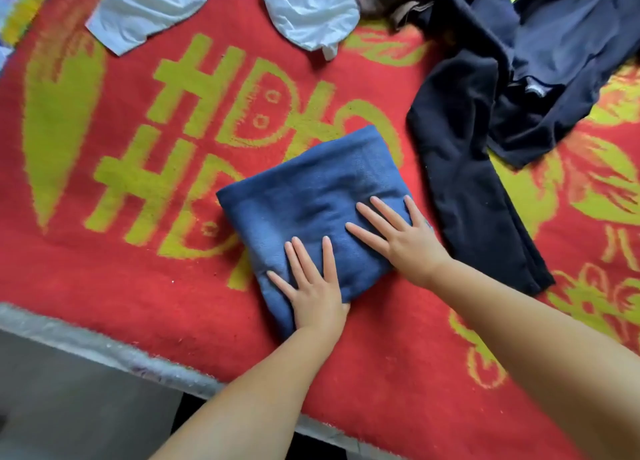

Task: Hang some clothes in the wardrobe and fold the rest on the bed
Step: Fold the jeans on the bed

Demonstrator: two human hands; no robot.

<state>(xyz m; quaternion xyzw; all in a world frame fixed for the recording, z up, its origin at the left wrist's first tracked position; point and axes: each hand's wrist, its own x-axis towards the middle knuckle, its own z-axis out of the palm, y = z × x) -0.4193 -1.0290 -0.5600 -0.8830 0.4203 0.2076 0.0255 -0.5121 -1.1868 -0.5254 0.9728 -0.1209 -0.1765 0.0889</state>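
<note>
Both my left hand (313,286) and right hand (398,234) lay flat, fingers straight, pressing the folded blue garment (311,189) — unfolded dark trousers (460,168) waited just right, nearer my right.

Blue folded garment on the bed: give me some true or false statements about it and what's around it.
1. Both hands, left and right, lie flat on the blue folded garment. True.
2. The garment is spread out unfolded. False: it is a compact folded bundle.
3. A black garment lies to its right. True.
4. The blanket is plain white. False: red with yellow-green patterns.
</note>
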